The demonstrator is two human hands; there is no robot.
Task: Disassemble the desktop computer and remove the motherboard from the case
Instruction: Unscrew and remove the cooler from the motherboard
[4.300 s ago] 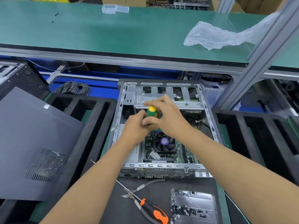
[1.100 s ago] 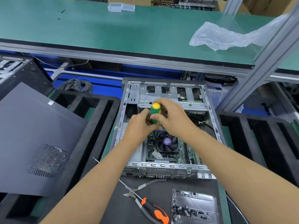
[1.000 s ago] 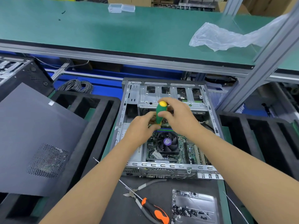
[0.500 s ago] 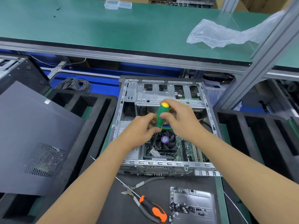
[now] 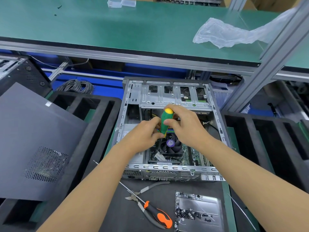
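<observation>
A green worktop (image 5: 117, 30) runs across the back, with a crumpled plastic bag (image 5: 222, 33) lying on it and aluminium framing below. In front of me the open computer case (image 5: 168, 96) lies on its side between black foam trays (image 5: 93, 118). My right hand (image 5: 187, 126) is clenched round the handle of the green screwdriver with a yellow cap (image 5: 164, 121), fingers (image 5: 168, 122) wrapped over its upper part, holding it nearly upright above the case interior. My left hand (image 5: 143, 136) pinches the lower end of the same handle, just left of my right fingers. I cannot tell where the tip lands, since my hands hide it. Directly below both hands sits the black cooler fan (image 5: 171, 146), mounted on the motherboard (image 5: 187, 154), which is still inside the case. Nearer to me than my hands, an orange-handled screwdriver (image 5: 150, 209) and pliers (image 5: 145, 191) lie on a dark mat, beside a tray of small screws (image 5: 197, 213) to their right. Well left of my left hand, the grey side panel (image 5: 33, 139) rests over the foam.
</observation>
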